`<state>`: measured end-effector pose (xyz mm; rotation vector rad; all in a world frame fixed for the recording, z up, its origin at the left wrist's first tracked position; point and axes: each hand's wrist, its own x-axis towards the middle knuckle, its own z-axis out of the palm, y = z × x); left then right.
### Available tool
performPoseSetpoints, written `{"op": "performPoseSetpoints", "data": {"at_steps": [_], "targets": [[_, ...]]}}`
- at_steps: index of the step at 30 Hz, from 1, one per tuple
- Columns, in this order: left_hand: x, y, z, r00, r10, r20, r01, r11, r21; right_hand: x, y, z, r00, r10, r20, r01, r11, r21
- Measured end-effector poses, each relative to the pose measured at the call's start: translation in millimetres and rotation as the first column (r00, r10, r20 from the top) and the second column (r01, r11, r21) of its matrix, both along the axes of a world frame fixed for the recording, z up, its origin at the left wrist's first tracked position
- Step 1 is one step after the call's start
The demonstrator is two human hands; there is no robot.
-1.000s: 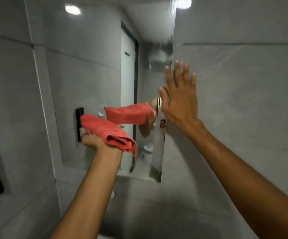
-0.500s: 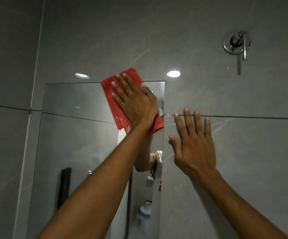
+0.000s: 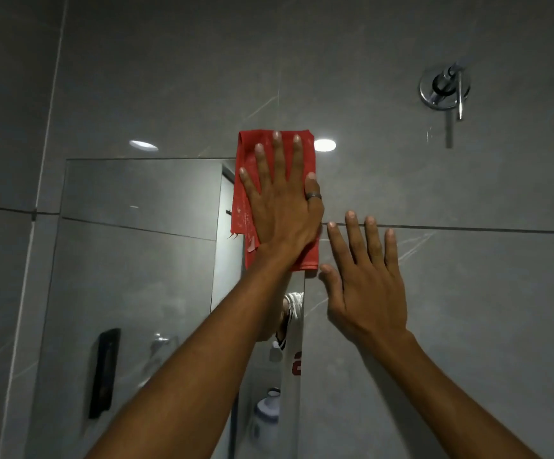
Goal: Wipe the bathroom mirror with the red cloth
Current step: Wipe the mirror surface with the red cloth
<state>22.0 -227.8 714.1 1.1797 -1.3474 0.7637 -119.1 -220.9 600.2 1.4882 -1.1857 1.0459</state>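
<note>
Cloth first: the folded red cloth (image 3: 275, 154) is lying pinned at the upper right corner of the frameless rectangular wall mirror (image 3: 136, 260), its top edge overlapping onto the grey tile wall (image 3: 467, 293) at twelve o'clock. You are pressing it flat with your left hand (image 3: 282, 210), fingers spread wide, gripping nothing, only bearing down through the palm. Your right hand (image 3: 365, 283), at four o'clock from the cloth, is resting open and empty on the tile, bracing you. Keeping the pressure even and working in overlapping passes toward seven o'clock should cover the glass. A chrome wall valve (image 3: 444, 89) is sitting at two o'clock; ceiling lights are glaring off the tiles.
</note>
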Motion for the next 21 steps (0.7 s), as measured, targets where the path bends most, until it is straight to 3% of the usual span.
{"op": "performPoseSetpoints", "data": {"at_steps": [3, 8, 10, 16, 21], "targets": [[4.0, -1.1, -51.8, 0.998, -0.029, 0.061, 0.031, 0.999, -0.030, 1.1, 2.1, -1.8, 1.000, 0.004, 0.003, -0.004, 1.000, -0.005], [10.4, 7.3, -170.1, 0.990, -0.068, 0.120, 0.063, 0.997, 0.052, 2.2, 7.3, -6.2, 1.000, 0.011, 0.013, -0.011, 1.000, 0.020], [14.6, 4.0, -155.1, 0.988, -0.061, 0.142, 0.058, 0.998, 0.026, 2.1, 5.5, -6.2, 1.000, 0.007, 0.010, -0.007, 1.000, 0.015], [10.1, 0.1, -18.6, 0.991, -0.059, 0.123, 0.064, 0.997, -0.032, -0.1, -3.4, -9.4, 1.000, -0.011, 0.000, 0.011, 1.000, -0.024], [7.4, -1.6, -29.5, 0.996, -0.011, 0.083, 0.014, 0.999, -0.033, -1.0, -2.6, -12.9, 1.000, 0.008, -0.004, -0.008, 0.999, -0.038]]}}
